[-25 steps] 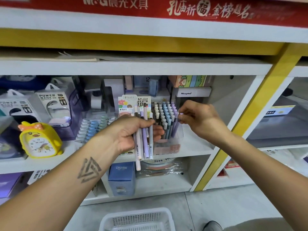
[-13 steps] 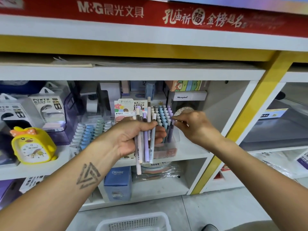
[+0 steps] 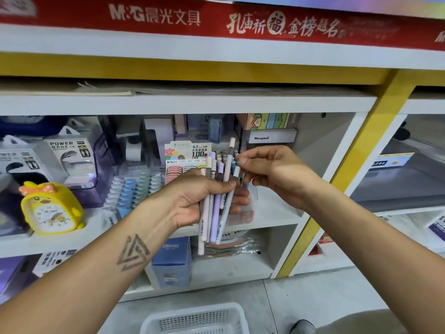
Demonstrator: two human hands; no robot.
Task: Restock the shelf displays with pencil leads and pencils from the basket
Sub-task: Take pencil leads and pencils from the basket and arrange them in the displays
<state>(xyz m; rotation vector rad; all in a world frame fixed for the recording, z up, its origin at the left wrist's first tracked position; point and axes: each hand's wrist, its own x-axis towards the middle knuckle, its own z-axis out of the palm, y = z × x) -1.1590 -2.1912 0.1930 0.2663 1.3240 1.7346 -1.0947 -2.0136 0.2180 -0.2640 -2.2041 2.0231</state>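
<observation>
Here the left hand (image 3: pixel 192 201) is clenched around a bundle of pencils (image 3: pixel 214 208), slim pastel barrels fanned upright in front of the shelf's (image 3: pixel 277 213) front edge. The right hand (image 3: pixel 272 172), knuckles up and wrist bent, pinches the top of one pale blue pencil (image 3: pixel 235 175) in that bundle. Behind stands a clear display holder (image 3: pixel 250 206) of more pencils. A white perforated plastic basket (image 3: pixel 195 320) sits on the floor below.

A yellow duck-shaped alarm clock (image 3: pixel 51 208) stands on a white shelf at far left. Behind it sit boxed power banks (image 3: pixel 72 160). A blue box marked CRUHRE (image 3: pixel 171 260) stands on the lower shelf. Above everything runs a red banner (image 3: pixel 216 20) with pale lettering.
</observation>
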